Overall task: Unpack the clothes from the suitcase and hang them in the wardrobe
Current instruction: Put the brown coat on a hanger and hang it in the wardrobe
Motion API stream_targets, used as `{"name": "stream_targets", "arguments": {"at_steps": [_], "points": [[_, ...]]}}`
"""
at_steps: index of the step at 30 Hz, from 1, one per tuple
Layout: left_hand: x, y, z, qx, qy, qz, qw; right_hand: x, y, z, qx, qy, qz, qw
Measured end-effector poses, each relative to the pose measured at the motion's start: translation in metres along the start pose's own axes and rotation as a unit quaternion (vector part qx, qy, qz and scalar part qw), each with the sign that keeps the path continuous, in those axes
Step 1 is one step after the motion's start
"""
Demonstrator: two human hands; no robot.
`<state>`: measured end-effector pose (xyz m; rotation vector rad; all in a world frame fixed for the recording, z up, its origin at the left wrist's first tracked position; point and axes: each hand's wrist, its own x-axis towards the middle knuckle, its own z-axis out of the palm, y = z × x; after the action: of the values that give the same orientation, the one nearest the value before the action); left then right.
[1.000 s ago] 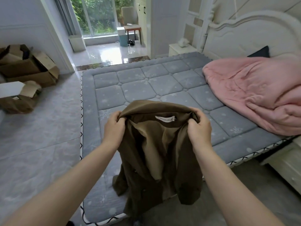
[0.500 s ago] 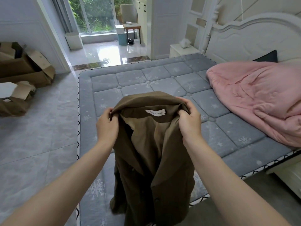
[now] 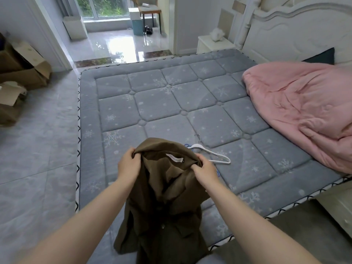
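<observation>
Holding a brown jacket up by its collar, both hands are out in front of the person, over the near edge of the bed. The left hand has its fingers curled tight around the left side of the collar. The right hand pinches the right side of the collar, with the fingers bunched into the cloth. A white label shows inside the collar, between the two hands. The rest of the jacket hangs down loose toward the near edge of the gray mattress. A white hanger lies flat on the mattress, just to the right of the collar and partly hidden behind it. A pink blanket sits in a heap on the right side of the bed. Open cardboard boxes stand on the floor at the far left.
</observation>
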<state>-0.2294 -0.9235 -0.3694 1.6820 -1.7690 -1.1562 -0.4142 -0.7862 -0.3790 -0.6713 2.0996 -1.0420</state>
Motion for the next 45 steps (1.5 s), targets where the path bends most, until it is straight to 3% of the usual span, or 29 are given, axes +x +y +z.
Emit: {"name": "stream_targets", "arguments": {"at_steps": [5,15,23,28,31,40,45], "points": [[0.015,0.014,0.053,0.021,0.0,-0.031,0.999,0.051,0.032,-0.016,0.017,-0.095,0.074,0.993],[0.051,0.037,0.17,0.117,-0.015,-0.027,0.993,0.203,0.103,-0.08,-0.056,-0.068,0.072,0.993],[0.083,0.025,0.235,0.25,-0.023,-0.071,0.965,0.304,0.153,-0.065,-0.17,-0.14,0.08,0.972],[0.093,-0.001,0.268,0.229,0.005,-0.079,0.97,0.358,0.19,-0.044,-0.243,-0.182,0.116,0.946],[0.097,-0.03,0.287,0.201,0.03,-0.116,0.972,0.38,0.214,-0.032,-0.263,-0.159,0.129,0.943],[0.094,-0.084,0.298,0.082,0.065,-0.23,0.968,0.41,0.249,-0.009,-0.403,-0.141,0.074,0.901],[0.084,-0.091,0.293,0.062,0.076,-0.255,0.962,0.394,0.242,-0.001,-0.36,-0.066,0.1,0.925]]}}
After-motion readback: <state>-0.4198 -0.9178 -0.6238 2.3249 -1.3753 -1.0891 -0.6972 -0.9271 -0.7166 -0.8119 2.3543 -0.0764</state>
